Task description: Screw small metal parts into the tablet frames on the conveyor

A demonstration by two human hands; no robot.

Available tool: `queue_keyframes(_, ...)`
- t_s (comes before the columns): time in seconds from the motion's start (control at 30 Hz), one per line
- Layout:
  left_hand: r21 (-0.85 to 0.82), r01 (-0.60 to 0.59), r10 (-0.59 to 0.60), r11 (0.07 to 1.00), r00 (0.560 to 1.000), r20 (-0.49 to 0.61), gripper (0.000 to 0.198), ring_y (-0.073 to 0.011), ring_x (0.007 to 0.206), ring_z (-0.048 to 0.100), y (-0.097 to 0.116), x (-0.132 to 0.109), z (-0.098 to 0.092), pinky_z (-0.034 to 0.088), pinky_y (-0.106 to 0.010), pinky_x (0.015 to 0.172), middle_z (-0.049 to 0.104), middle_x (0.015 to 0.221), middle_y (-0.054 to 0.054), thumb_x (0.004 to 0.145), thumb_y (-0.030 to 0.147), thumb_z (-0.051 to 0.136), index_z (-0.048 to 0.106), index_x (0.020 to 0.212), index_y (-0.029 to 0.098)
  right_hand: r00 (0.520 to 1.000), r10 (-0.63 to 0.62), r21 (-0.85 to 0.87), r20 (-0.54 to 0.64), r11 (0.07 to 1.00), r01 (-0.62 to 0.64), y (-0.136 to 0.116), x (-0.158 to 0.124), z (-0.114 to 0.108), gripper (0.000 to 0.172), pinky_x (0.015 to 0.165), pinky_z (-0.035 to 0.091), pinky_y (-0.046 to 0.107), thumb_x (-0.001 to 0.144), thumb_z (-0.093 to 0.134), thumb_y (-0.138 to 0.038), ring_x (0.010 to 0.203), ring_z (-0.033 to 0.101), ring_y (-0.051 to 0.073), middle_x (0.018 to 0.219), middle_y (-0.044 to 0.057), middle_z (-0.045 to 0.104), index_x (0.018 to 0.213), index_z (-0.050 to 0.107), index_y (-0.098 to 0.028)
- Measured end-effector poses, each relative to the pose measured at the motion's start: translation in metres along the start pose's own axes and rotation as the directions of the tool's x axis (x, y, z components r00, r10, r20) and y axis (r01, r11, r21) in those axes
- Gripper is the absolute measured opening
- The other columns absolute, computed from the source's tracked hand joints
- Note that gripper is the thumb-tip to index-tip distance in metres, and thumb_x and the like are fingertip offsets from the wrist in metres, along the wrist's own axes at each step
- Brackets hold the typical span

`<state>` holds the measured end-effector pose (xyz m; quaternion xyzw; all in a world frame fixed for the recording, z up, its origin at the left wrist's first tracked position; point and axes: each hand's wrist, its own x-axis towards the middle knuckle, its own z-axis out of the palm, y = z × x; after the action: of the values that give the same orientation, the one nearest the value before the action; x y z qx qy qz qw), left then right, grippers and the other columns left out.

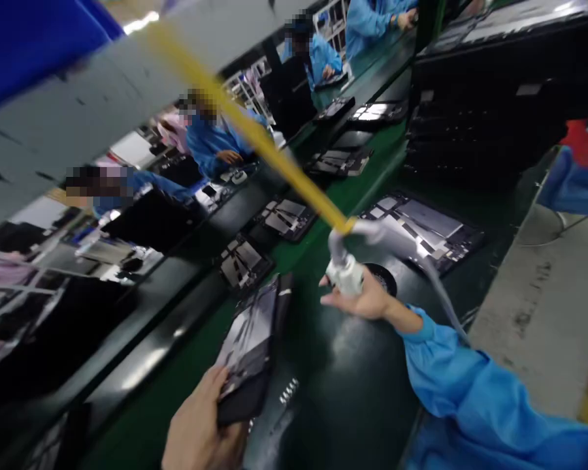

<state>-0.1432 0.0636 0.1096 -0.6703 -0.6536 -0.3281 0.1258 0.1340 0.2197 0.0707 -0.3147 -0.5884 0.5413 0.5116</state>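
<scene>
My left hand point(198, 421) grips the lower end of a tablet point(249, 329) that shows its inner parts, held tilted above the bench. My right hand point(372, 297) has its fingers around a white fitting point(345, 277) with a grey cable, hanging from a yellow strap point(274, 160). The fitting is blurred, so its exact kind cannot be told. Just behind the right hand is a round black object point(385, 277), partly hidden. Beyond it lies a larger opened tablet point(426, 225).
Several opened tablets, one a small unit point(245, 261), lie along the green bench point(338, 189). A tall stack of black trays point(475, 124) stands at the back right. Small white pieces point(289, 391) lie near the left hand. Co-workers in blue sleeves sit across the line.
</scene>
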Motion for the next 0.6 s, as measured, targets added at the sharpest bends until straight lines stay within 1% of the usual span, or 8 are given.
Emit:
queue_keyframes(0.07, 0.060, -0.154, 0.149, 0.986, 0.985, 0.085, 0.063, -0.0330, 0.105, 0.064, 0.023, -0.020, 0.011, 0.049, -0.048, 0.087, 0.069, 0.117, -0.004, 0.069, 0.021, 0.063, 0.056, 0.130, 0.032, 0.995, 0.039, 0.028, -0.094, 0.999, -0.036, -0.004, 0.006, -0.023, 0.025, 0.044, 0.045, 0.025, 0.067, 0.076, -0.033, 0.042, 0.050, 0.010, 0.050, -0.005, 0.055, 0.081, 0.063, -0.016)
queue_keyframes(0.13, 0.106, -0.276, 0.256, 0.955, 0.952, 0.169, 0.065, -0.0297, 0.107, 0.064, 0.044, -0.041, 0.021, 0.049, -0.043, 0.087, 0.069, 0.116, -0.006, 0.074, 0.019, 0.057, 0.047, 0.138, 0.027, 0.989, 0.050, 0.046, -0.138, 0.998, -0.044, -0.005, 0.009, -0.043, 0.028, 0.043, 0.045, 0.025, 0.065, 0.078, -0.035, 0.039, 0.050, 0.010, 0.046, -0.006, 0.054, 0.079, 0.061, -0.017)
queue_keyframes(0.27, 0.106, -0.213, 0.173, 0.971, 0.936, 0.305, 0.068, -0.0290, 0.113, 0.061, 0.075, -0.083, 0.037, 0.042, -0.045, 0.090, 0.064, 0.125, -0.007, 0.081, 0.014, 0.045, 0.032, 0.147, 0.026, 0.981, 0.085, 0.064, -0.173, 0.995, -0.075, -0.002, 0.004, -0.062, 0.034, 0.038, 0.043, 0.023, 0.060, 0.081, -0.037, 0.036, 0.048, 0.008, 0.043, -0.007, 0.053, 0.075, 0.059, -0.016)
queue_keyframes(0.33, 0.110, -0.251, 0.192, 0.962, 0.904, 0.382, 0.069, -0.0306, 0.116, 0.058, 0.084, -0.097, 0.046, 0.039, -0.047, 0.092, 0.060, 0.130, -0.009, 0.084, 0.017, 0.046, 0.025, 0.149, 0.024, 0.975, 0.111, 0.076, -0.192, 0.992, -0.098, 0.002, -0.001, -0.062, 0.034, 0.039, 0.043, 0.023, 0.058, 0.082, -0.036, 0.036, 0.049, 0.008, 0.042, -0.008, 0.054, 0.074, 0.058, -0.016)
queue_keyframes(0.4, 0.101, -0.342, 0.261, 0.934, 0.849, 0.459, 0.073, -0.0340, 0.121, 0.053, 0.090, -0.101, 0.055, 0.035, -0.051, 0.097, 0.055, 0.136, -0.011, 0.085, 0.030, 0.055, 0.023, 0.150, 0.019, 0.972, 0.121, 0.080, -0.199, 0.991, -0.107, 0.005, -0.004, -0.058, 0.034, 0.039, 0.044, 0.023, 0.057, 0.082, -0.035, 0.036, 0.049, 0.009, 0.042, -0.007, 0.054, 0.073, 0.058, -0.016)
queue_keyframes(0.47, 0.082, -0.389, 0.292, 0.918, 0.798, 0.527, 0.086, -0.0379, 0.129, 0.045, 0.099, -0.098, 0.066, 0.030, -0.056, 0.103, 0.049, 0.141, -0.014, 0.079, 0.047, 0.063, 0.024, 0.149, 0.015, 0.972, 0.124, 0.072, -0.199, 0.991, -0.112, 0.008, -0.005, -0.054, 0.033, 0.039, 0.043, 0.024, 0.058, 0.082, -0.034, 0.036, 0.049, 0.009, 0.042, -0.007, 0.055, 0.075, 0.060, -0.016)
queue_keyframes(0.53, 0.055, -0.368, 0.272, 0.928, 0.773, 0.573, 0.095, -0.0406, 0.134, 0.037, 0.109, -0.088, 0.078, 0.026, -0.061, 0.106, 0.043, 0.145, -0.015, 0.074, 0.057, 0.066, 0.026, 0.148, 0.013, 0.972, 0.124, 0.059, -0.201, 0.992, -0.115, 0.010, -0.005, -0.052, 0.033, 0.039, 0.042, 0.024, 0.058, 0.081, -0.032, 0.036, 0.049, 0.009, 0.042, -0.006, 0.056, 0.078, 0.062, -0.015)
queue_keyframes(0.6, 0.014, -0.337, 0.264, 0.941, 0.762, 0.591, 0.095, -0.0415, 0.136, 0.034, 0.119, -0.079, 0.088, 0.025, -0.066, 0.106, 0.042, 0.146, -0.017, 0.073, 0.058, 0.067, 0.028, 0.146, 0.012, 0.972, 0.123, 0.047, -0.200, 0.992, -0.116, 0.012, -0.004, -0.050, 0.033, 0.040, 0.042, 0.024, 0.059, 0.080, -0.032, 0.036, 0.048, 0.009, 0.042, -0.006, 0.056, 0.082, 0.063, -0.015)
